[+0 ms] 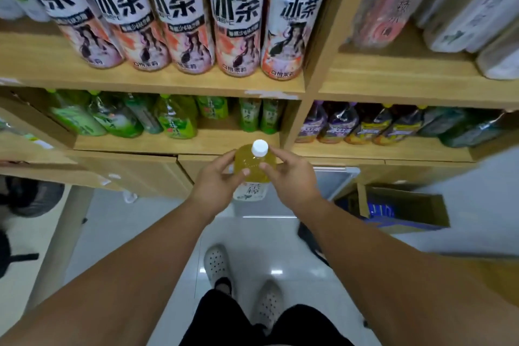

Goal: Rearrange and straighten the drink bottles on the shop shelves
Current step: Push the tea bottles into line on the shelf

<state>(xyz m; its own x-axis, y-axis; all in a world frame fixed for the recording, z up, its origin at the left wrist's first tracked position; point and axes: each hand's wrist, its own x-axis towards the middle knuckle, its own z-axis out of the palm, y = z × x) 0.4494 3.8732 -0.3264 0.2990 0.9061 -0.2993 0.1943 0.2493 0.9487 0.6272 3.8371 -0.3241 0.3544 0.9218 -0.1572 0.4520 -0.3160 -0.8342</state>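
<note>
Left hand (214, 181) and right hand (292, 177) grip the bottle (250, 162) — lower label hidden.

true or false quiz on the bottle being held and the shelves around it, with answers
1. Both the left hand and the right hand hold the yellow drink bottle. True.
2. Its cap is green. False: the cap is white.
3. Green-labelled bottles stand in the lower left compartment. True.
4. The cardboard box sits on the floor to the person's left. False: it sits to the person's right.
</note>
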